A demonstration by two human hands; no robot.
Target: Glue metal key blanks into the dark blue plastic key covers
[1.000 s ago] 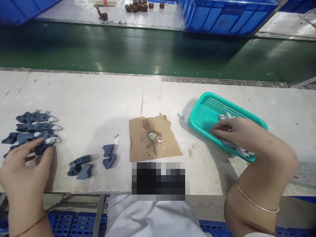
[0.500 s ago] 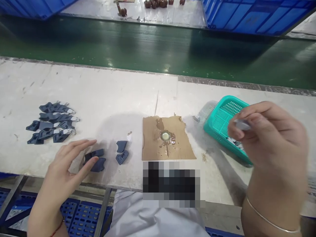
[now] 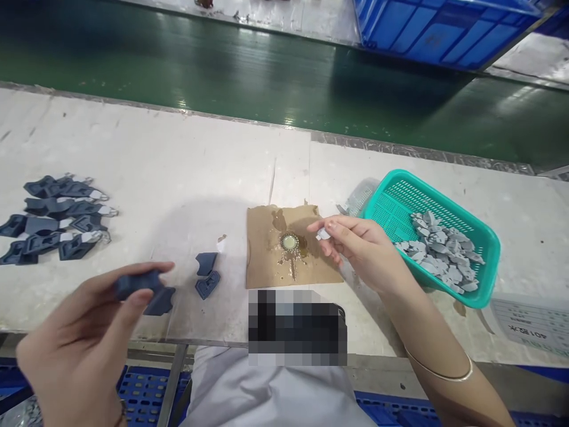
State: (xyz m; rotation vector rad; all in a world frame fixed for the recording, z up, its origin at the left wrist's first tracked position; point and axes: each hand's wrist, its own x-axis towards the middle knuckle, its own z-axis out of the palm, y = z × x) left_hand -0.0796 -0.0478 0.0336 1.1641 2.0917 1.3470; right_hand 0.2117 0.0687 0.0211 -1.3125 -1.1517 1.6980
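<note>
Raised at the lower left, my left hand [image 3: 89, 326] pinches a dark blue part [image 3: 138, 284] between thumb and fingers. Another dark blue piece [image 3: 160, 301] lies on the table just beyond it. My right hand [image 3: 355, 249] holds a small light grey piece [image 3: 323, 233] at its fingertips, over the right side of a brown cardboard square [image 3: 262, 261]. A round cap [image 3: 290, 242] with wet splashes around it sits on the cardboard. Two dark blue pieces [image 3: 207, 284] rest left of the cardboard. Many light grey pieces [image 3: 444, 249] fill part of a teal basket [image 3: 491, 255].
A pile of dark blue parts [image 3: 57, 216], some with grey ends, lies at the far left. Behind the white table [image 3: 200, 154] runs a green belt [image 3: 249, 77], with a blue crate [image 3: 435, 29] beyond. A labelled sheet [image 3: 528, 323] is at the lower right.
My right hand has moved left from over the basket to the cardboard with the grey piece. My left hand has taken hold of a dark blue part and lifted it. The view has shifted slightly.
</note>
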